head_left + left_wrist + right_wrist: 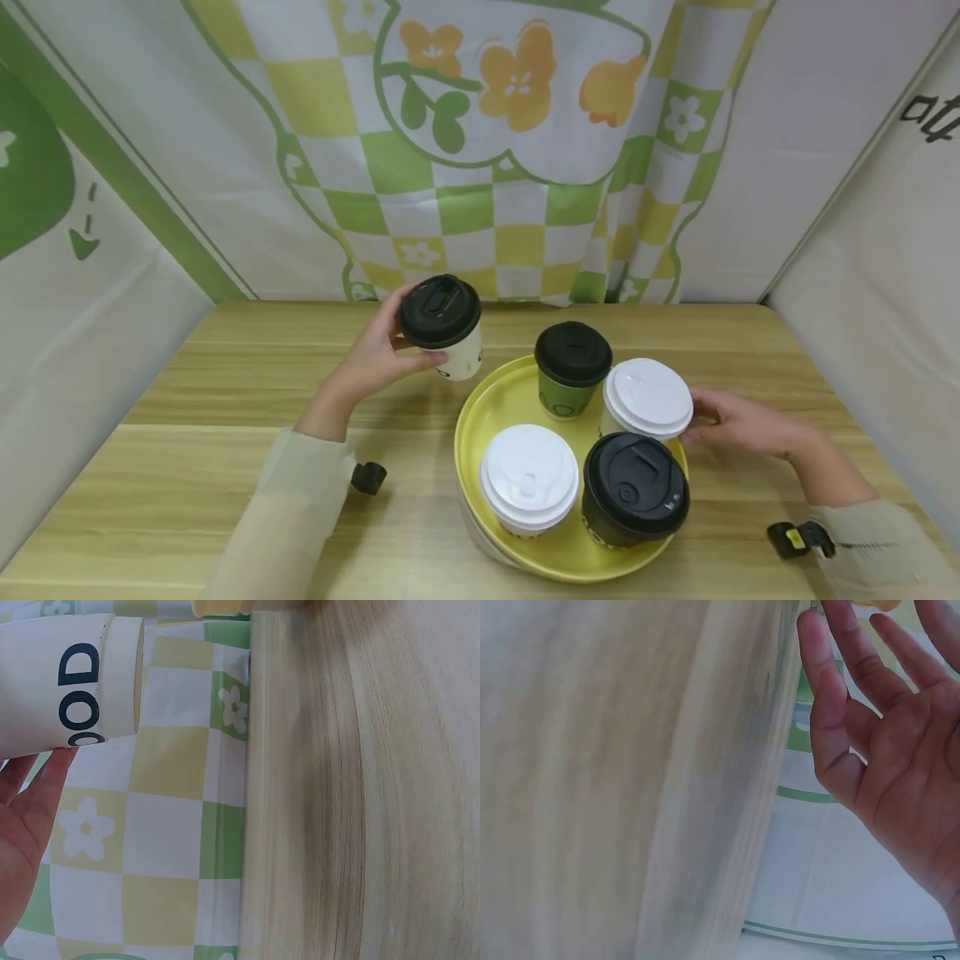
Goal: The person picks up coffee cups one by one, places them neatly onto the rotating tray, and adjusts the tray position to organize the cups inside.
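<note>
My left hand (380,354) grips a white paper coffee cup (461,354) with a black lid, held above the table left of a round yellow tray (468,433). Dark letters show on that cup (45,682) in the left wrist view, fingers against its side. At the tray's right edge is my right hand (742,423), fingertips right beside a white-lidded cup (648,397). The right wrist view shows this hand (900,742) with loosely bent fingers and a bare palm. Also on the tray stand a green cup (566,396) with a black lid, another white-lidded cup (529,479) and a black-lidded dark cup (636,490).
The tray sits on a light wooden table (187,492). A checked, flower-printed cloth (465,208) hangs along the table's back edge, and white fabric walls (885,250) enclose the sides. Small black devices (369,477) are worn at both wrists.
</note>
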The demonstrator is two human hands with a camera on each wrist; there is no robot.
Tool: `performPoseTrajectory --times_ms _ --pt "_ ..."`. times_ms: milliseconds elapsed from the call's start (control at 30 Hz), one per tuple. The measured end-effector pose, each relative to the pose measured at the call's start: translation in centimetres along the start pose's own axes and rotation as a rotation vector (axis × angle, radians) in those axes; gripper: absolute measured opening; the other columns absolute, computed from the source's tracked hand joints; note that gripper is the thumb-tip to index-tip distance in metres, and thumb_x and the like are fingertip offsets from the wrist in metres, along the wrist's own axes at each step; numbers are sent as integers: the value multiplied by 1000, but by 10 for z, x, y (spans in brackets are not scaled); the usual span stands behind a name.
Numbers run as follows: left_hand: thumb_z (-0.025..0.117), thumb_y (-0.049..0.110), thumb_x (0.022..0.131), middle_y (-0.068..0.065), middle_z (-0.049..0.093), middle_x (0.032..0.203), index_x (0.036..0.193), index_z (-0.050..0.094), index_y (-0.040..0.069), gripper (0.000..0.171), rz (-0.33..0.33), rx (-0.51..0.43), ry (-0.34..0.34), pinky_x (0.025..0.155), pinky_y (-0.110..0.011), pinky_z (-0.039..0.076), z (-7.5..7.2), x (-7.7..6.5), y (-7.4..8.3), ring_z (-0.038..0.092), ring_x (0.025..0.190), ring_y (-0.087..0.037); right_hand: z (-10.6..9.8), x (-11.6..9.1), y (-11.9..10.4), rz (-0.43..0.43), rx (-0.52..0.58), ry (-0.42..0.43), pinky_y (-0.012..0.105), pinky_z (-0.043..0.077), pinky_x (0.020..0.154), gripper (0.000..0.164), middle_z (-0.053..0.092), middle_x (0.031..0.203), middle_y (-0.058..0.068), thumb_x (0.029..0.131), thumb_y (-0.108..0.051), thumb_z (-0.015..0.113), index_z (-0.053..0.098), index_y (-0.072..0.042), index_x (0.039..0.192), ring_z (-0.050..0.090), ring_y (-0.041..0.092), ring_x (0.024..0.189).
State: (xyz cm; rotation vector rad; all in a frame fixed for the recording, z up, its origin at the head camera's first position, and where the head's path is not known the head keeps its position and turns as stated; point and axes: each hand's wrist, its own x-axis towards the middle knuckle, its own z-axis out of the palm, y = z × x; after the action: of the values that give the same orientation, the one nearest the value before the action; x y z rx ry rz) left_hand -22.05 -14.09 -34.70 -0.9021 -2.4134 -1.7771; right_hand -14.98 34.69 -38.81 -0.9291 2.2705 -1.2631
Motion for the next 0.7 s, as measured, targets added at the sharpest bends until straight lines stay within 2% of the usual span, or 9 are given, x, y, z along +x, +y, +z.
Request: performPoseTrajectory --times_ms 100,233,433,600,700 --pt "83 0 76 -6 48 148 153 34 23 94 6 -7 10 96 -50 52 0 -1 1 61 115 -24 0 -3 -2 2 -20 38 23 55 82 47 63 110 -16 94 2 62 44 7 137 62 2 100" --pt "82 -1 76 -7 49 147 153 33 22 94 5 -7 18 94 -42 54 -1 -5 0 63 111 -16 3 -13 -9 15 -26 99 26 57 76 50 65 109 -11 93 1 64 49 -8 140 62 8 97" --pt "81 -2 77 -9 49 145 153 32 18 93 -1 -20 20 90 -33 56 1 -8 -2 64 107 -11 9 -25 -16 -18 -51 181 27 56 65 55 68 106 0 89 6 67 52 -4 141 61 10 93" --pt "82 -1 77 -10 49 145 153 32 18 93 -18 -9 25 91 -33 56 2 -8 -3 64 108 -10 16 -31 -15 -54 12 149 27 55 58 61 66 103 5 87 9 66 49 -10 143 62 10 88" --pt "82 0 77 -10 49 146 153 32 18 93 -30 -1 25 92 -35 55 3 -8 -3 63 108 -10 22 -33 -14 -71 15 117 26 52 55 59 65 103 4 87 8 66 48 -10 141 62 8 85"
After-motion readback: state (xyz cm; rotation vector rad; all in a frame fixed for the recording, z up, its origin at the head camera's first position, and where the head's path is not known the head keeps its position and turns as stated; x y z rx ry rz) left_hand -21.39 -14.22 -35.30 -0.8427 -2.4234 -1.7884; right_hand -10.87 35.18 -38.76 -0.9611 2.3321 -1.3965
